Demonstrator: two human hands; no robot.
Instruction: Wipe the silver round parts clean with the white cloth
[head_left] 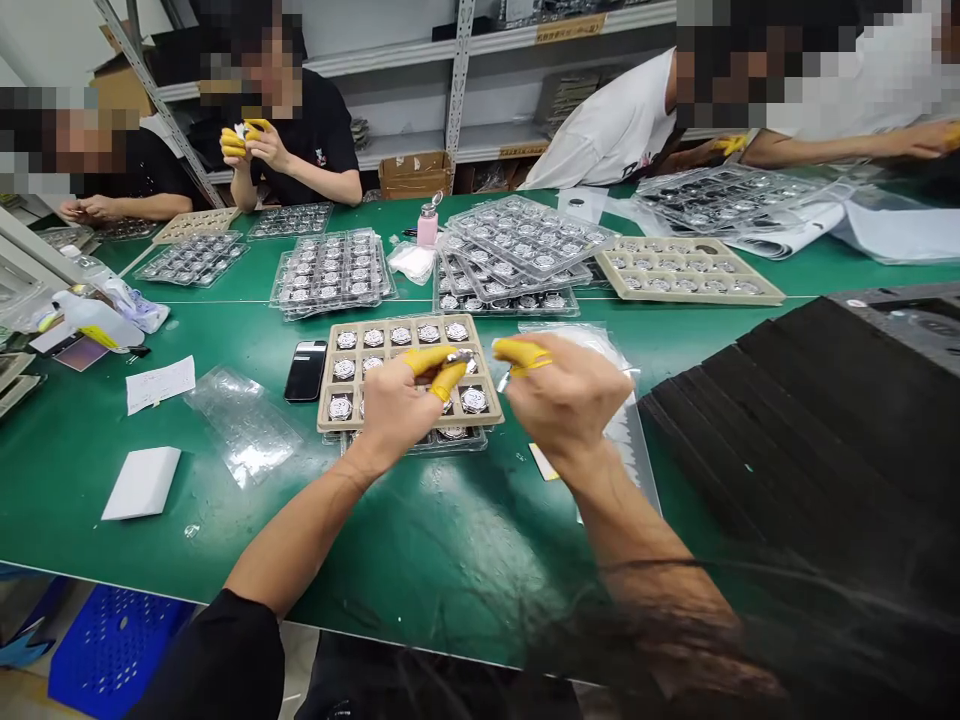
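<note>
Round silver discs (474, 400) are seen seated in the compartments of a beige tray (405, 323), which is placed on a green counter (442, 560), with a clear blister tray (450, 440) showing beneath its near edge. A small silver piece (459, 356) is pinched above the tray's right side by the left hand (397, 400), its yellow finger cots (442, 380) closed narrowly. The right hand (562, 400), also sheathed in yellow finger cots (521, 352), is held narrowly closed just beside the tray; what is gripped cannot be told. A black smartphone (305, 370) is laid just left of the tray, near a crumpled clear plastic sheet (244, 425). Black foam sheets (787, 430) are stacked at right. Stacked blister trays (334, 275) are ranged beyond, and a co-worker's hands (247, 140) are raised across the counter.
</note>
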